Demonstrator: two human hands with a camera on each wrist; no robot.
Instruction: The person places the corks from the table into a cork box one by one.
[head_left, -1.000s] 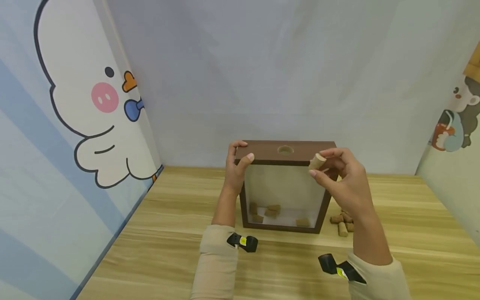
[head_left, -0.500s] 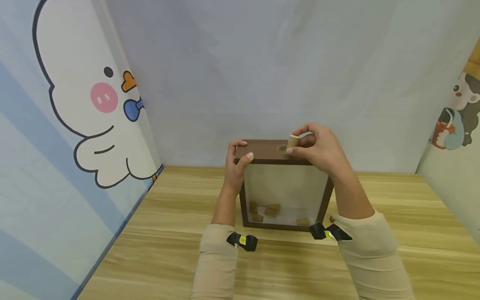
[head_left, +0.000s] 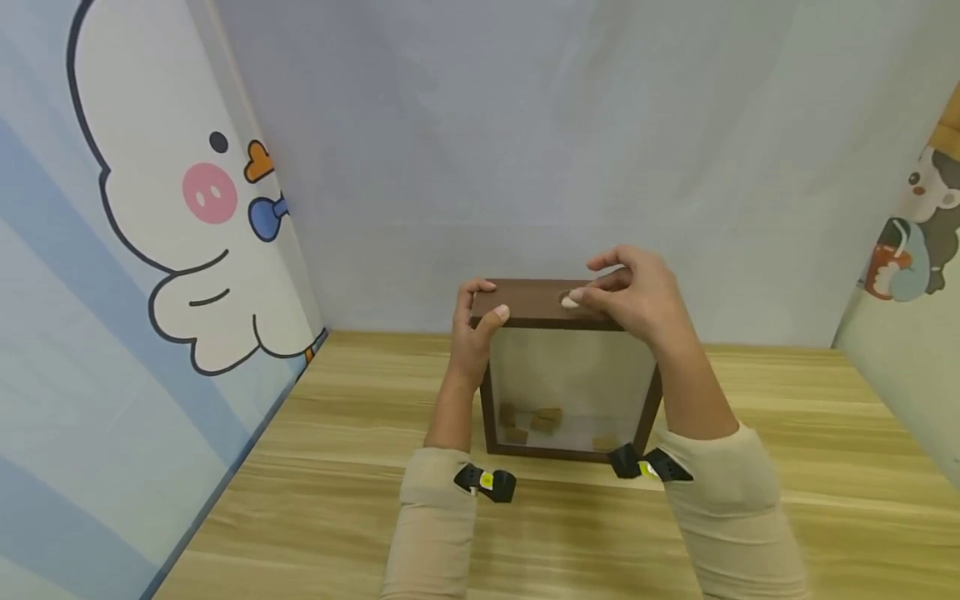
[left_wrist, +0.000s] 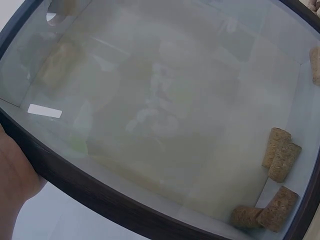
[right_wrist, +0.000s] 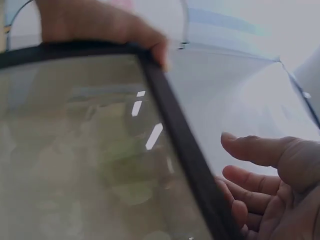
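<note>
A dark brown framed box [head_left: 525,300] with a clear front stands upright on the table. My left hand [head_left: 472,337] grips its upper left corner, thumb at the front edge and fingers over the top. At the round hole in the box's top, the pale end of a cork [head_left: 571,302] shows low in the opening. My right hand [head_left: 637,292] is over it, thumb tip at the cork and forefinger raised away. In the right wrist view, the right thumb [right_wrist: 255,148] stands apart from the loosely bent fingers. Several corks [left_wrist: 285,162] lie inside along the bottom.
The wood-grain table [head_left: 337,500] runs back to a pale grey wall [head_left: 420,167]. Cartoon-printed panels [head_left: 150,208] flank it. Loose corks [left_wrist: 314,5] outside the box show at the left wrist view's upper right corner; my right forearm hides that pile in the head view.
My right hand carried a cork from the box's right side leftward to the top hole. The cork has sunk into the hole and the right fingers have loosened. The left hand kept its grip.
</note>
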